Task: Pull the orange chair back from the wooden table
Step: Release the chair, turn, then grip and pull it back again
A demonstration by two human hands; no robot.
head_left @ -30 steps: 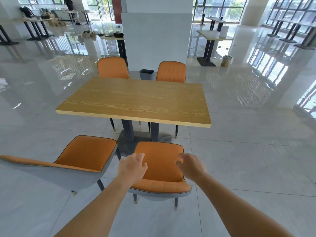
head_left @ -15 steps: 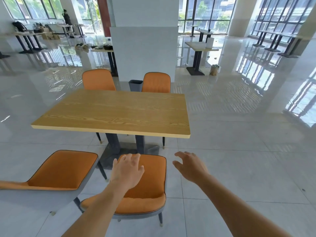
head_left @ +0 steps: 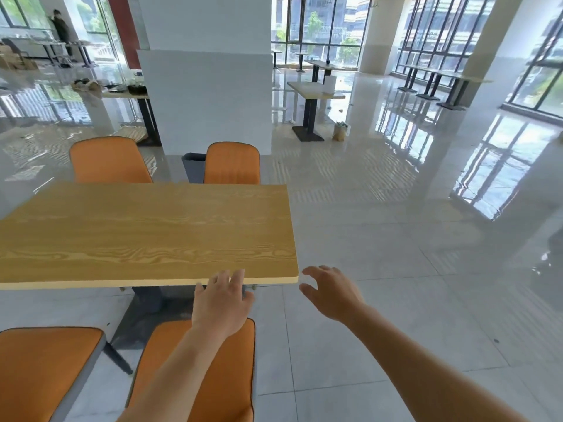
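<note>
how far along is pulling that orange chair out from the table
Largely done, by the look of it: the orange chair sits clear of the wooden table, with open floor between its seat and the table edge. In hand: nothing. The left hand hovers open above the seat's front, and the right hand is open over bare floor. What is left, if anything, is a small adjustment.
</note>
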